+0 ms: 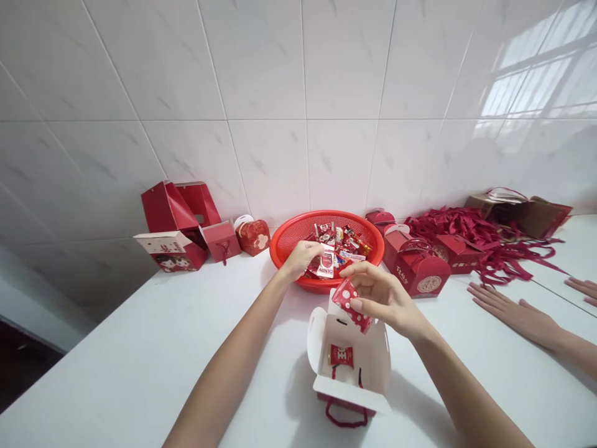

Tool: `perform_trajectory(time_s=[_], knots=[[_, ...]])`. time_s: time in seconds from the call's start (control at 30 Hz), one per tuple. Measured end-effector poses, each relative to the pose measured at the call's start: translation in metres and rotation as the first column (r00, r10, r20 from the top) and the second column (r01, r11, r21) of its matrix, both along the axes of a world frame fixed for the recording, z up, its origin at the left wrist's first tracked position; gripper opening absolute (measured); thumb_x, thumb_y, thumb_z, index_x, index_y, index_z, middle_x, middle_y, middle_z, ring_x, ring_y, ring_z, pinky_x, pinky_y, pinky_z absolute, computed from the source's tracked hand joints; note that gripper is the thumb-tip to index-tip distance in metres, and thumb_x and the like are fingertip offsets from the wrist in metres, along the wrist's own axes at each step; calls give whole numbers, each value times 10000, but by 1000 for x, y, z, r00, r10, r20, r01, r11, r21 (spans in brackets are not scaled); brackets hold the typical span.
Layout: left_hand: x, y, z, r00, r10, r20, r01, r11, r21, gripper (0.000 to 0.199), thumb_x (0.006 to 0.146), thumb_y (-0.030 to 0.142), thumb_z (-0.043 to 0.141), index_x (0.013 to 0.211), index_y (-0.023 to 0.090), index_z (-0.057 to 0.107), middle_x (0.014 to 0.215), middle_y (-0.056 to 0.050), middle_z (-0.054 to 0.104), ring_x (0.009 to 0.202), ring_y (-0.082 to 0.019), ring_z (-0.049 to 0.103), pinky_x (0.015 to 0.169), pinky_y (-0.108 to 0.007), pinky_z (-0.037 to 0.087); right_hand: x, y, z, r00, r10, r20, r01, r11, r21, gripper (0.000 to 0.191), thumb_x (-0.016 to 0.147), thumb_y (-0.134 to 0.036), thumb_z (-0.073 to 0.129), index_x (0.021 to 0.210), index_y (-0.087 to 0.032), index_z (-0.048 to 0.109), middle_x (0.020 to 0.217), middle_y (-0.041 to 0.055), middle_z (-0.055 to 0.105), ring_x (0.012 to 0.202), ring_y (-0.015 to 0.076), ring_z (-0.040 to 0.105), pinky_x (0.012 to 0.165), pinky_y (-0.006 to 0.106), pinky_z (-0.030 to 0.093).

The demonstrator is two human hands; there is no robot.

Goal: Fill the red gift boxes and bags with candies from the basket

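Note:
My left hand (303, 258) pinches a white and red candy packet (326, 262) over the red plastic basket (291, 227), where several wrapped candies (357, 239) lie. Between the thumb and fingers of my right hand (385, 298) is a red packet with white dots (351, 305), held above an open gift box (380, 367). The box is white inside, its flaps spread, with a dark red cord handle (346, 423) at the front. One small red candy (341, 356) rests on its bottom.
Red gift boxes (175, 208) stand along the tiled wall at left, and more red boxes (415, 264) at right. Behind those lies a heap of dark red ribbon (459, 227) beside a paper bag (536, 214). Another person's hands (517, 317) lie on the white table (140, 354) at right.

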State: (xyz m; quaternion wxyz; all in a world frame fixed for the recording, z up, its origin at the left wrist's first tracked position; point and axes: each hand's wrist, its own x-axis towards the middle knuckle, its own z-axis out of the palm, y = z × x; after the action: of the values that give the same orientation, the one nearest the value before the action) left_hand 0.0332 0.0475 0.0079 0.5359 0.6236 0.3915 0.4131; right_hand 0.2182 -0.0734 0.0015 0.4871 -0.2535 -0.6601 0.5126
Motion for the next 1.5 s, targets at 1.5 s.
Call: perform_trajectory(time_s=[1.5], knots=[[30,36,5,272,-231,-934,316,938,-140,263,614,280,654,825,149,741,855,-95,763,724,-253,671,585,-294,494,1,0,-2,990,-23,136,3,989,146,246,864,-273,694,1093,-191,661,923,32,664,614,95,574,561,228,487]])
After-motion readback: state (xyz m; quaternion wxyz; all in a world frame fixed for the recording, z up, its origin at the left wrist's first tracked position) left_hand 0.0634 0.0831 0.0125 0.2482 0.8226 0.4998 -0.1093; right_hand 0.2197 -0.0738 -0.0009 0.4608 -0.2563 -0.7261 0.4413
